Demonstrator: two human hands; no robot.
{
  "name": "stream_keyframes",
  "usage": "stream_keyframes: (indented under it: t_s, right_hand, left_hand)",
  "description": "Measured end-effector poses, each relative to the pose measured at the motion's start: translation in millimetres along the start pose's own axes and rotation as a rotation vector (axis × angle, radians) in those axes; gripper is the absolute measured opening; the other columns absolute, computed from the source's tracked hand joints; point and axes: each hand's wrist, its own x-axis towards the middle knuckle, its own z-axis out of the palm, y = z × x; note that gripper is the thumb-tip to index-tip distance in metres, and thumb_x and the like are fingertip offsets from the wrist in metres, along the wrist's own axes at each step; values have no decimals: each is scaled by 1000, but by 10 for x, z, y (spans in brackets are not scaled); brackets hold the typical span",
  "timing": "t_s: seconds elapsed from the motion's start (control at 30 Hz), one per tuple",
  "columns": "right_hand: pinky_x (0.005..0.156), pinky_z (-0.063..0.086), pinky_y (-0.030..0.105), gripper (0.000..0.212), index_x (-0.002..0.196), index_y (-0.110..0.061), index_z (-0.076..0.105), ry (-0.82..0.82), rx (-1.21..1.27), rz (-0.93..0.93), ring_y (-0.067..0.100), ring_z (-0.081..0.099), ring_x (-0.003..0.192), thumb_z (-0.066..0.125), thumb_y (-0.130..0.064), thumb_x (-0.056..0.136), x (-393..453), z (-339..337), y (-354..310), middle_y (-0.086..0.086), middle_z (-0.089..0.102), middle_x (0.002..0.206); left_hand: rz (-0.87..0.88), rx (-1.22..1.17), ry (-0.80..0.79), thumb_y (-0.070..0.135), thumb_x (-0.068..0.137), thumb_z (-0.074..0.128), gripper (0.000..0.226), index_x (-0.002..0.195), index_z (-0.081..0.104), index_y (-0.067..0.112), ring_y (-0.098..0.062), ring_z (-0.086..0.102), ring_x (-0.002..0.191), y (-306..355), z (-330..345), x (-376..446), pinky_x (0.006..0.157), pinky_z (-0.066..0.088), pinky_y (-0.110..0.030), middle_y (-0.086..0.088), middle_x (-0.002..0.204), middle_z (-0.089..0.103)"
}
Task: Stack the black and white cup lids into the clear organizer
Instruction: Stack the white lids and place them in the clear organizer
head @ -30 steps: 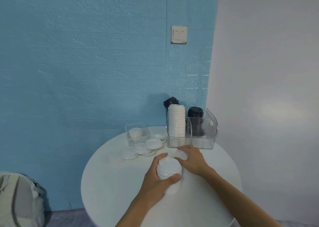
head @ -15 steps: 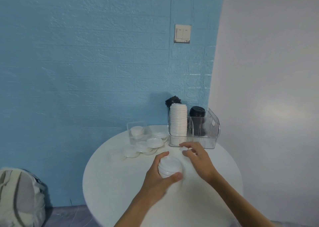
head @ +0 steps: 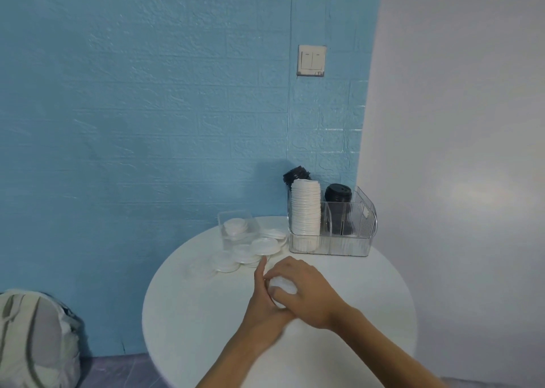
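White cup lids (head: 281, 288) sit in a small stack held between both hands, just above the round white worktop (head: 188, 322). The left hand (head: 267, 305) cups the stack from the left, its fingers curled round it with one finger pointing up. The right hand (head: 306, 291) lies over the top of the stack, fingers curled down round it.

Beyond the hands, at the far edge of the worktop, stands the clear organizer (head: 348, 240). Its left compartment holds a tall stack of white lids (head: 306, 210); black lids (head: 338, 194) fill the compartment to the right, and more black lids (head: 296, 175) show behind the white stack.

Beyond and to the left of the hands, loose white lids (head: 262, 247) lie scattered, some overlapping, beside a small clear box (head: 236, 228) with lids inside.
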Motion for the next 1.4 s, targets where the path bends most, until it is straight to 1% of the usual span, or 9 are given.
stream_keyframes:
  t_s: [0.3, 0.43, 0.5, 0.63, 0.77, 0.87, 1.0, 1.23, 1.4]
  right_hand:
    - [99, 39, 21, 29, 124, -40, 62, -92, -30, 5, 2, 51, 111, 52, -42, 98, 8, 9, 16, -23, 58, 121]
    - [109, 32, 14, 53, 148, -40, 44, -216, 357, 132, -9, 45, 129, 56, -51, 98, 105, -49, -5, -23, 53, 141]
    - [109, 36, 17, 44, 141, -35, 53, -106, 510, 164, -11, 50, 124, 58, -46, 99, 209, -52, 56, -20, 56, 137]
    - [105, 45, 28, 28, 118, -26, 66, 309, 212, 214, 1, 56, 111, 72, -36, 92, 397, 25, 412, -8, 57, 121]
    - [103, 42, 26, 58, 131, -24, 59, 169, 77, 324, 11, 52, 114, 77, -52, 83, 506, 138, 584, -5, 48, 123]
    - [97, 38, 24, 47, 128, -18, 65, 43, 24, 288, 13, 50, 117, 74, -41, 88, 543, 223, 602, -3, 54, 122]
    - [101, 44, 29, 34, 122, -22, 69, 18, -65, 296, 23, 59, 122, 65, -31, 89, 548, 336, 671, 0, 63, 129]
    - [108, 38, 35, 69, 139, -35, 51, -84, -184, 315, 23, 45, 129, 71, -58, 77, 357, 133, 675, 2, 52, 134]
    - [91, 42, 26, 72, 127, -41, 62, 41, 11, 340, 9, 58, 108, 67, -68, 61, 272, -157, 487, -9, 63, 123]
  left_hand:
    - [52, -29, 20, 10, 64, 94, 127, 145, 9, 59, 15, 59, 111, -47, -26, -7, 90, 50, -15, 19, 129, 58]
    - [60, -62, 21, 16, 68, 94, 114, 145, 19, 54, 7, 63, 111, -14, -144, -71, 92, 53, -21, 15, 132, 59]
    - [68, -48, 45, 22, 70, 93, 102, 143, 27, 50, 6, 62, 112, -23, -247, -86, 97, 51, -20, 18, 132, 59]
    - [42, 3, 63, 40, 63, 91, 79, 130, 49, 45, -6, 64, 111, -71, -409, -83, 100, 52, -29, 22, 119, 65]
    - [9, -23, 65, 29, 65, 89, 70, 125, 52, 33, -10, 66, 104, -61, -394, -100, 86, 53, -22, 21, 110, 68]
    - [-2, -43, 73, 22, 66, 88, 69, 125, 52, 25, -4, 66, 99, -45, -378, -106, 82, 51, -17, 21, 107, 69]
    - [-7, -44, 73, 17, 70, 88, 66, 125, 53, 26, -1, 65, 100, -59, -388, -106, 85, 51, -19, 21, 109, 68]
    - [16, -55, 58, 28, 67, 90, 73, 128, 52, 33, -7, 65, 107, -53, -395, -107, 89, 52, -23, 19, 114, 67]
    - [7, -86, 48, 34, 62, 91, 97, 142, 37, 43, 2, 60, 117, -19, -388, -117, 101, 48, -23, 21, 130, 60]
